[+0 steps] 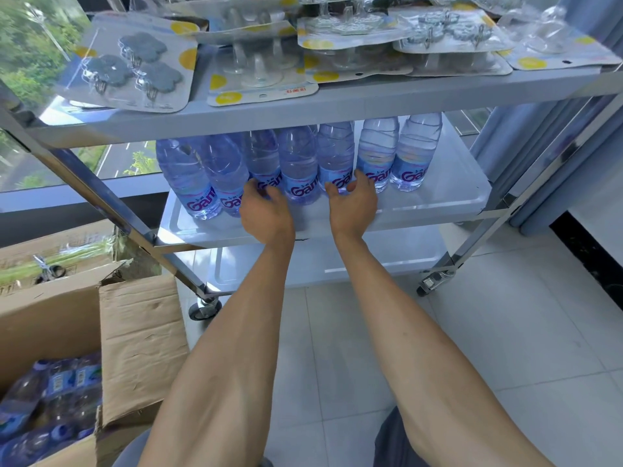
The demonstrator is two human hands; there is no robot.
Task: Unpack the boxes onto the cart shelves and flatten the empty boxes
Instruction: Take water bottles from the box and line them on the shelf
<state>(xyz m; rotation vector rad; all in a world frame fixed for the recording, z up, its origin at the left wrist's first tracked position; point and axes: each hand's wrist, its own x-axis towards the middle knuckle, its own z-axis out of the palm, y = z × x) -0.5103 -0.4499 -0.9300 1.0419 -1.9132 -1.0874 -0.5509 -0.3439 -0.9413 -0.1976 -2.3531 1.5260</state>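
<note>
The floor (488,348) has pale glossy tiles. At the left, a big window (40,62) shows green trees and a road in daylight. Blue-grey curtains (539,163) hang at the right.

Upright water bottles (298,163) on middle shelf (438,200)

Both hands (308,207) at shelved bottles (298,166)

It looks like a stockroom or office space in a tall building. A steel cart (354,106) on wheels stands on a pale tiled floor (505,348). At upper left, a big window (30,55) shows trees and a road far below.
</note>
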